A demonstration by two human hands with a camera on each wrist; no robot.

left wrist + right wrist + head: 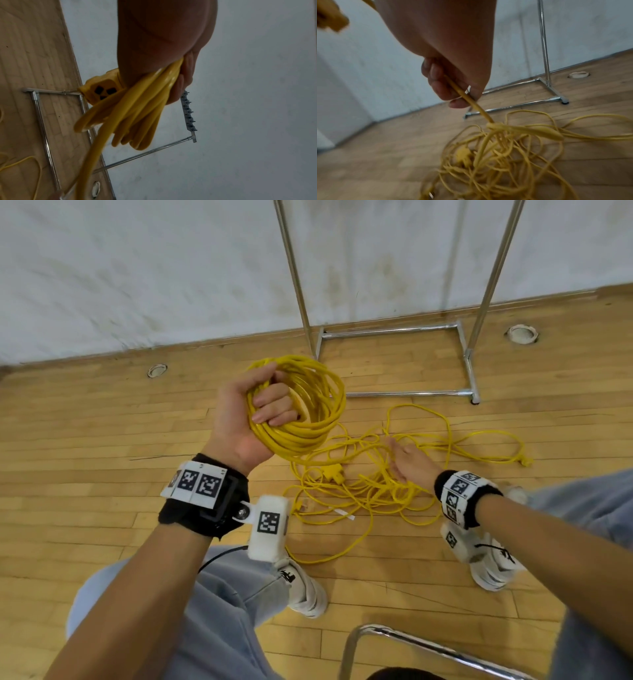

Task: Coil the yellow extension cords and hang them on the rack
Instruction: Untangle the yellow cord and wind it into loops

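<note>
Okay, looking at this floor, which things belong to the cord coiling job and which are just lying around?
Part of the job:
- coiled cord, gripped by the left hand
- loose cord tangled on the floor, one strand held by the right hand
- metal rack

Just lying about:
- round floor fittings
- chrome chair frame

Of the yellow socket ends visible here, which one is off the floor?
The yellow socket block sticking out beside the left hand, held with the coiled yellow cord. The other yellow connector lies on the wooden floor amid the loose cord.
</note>
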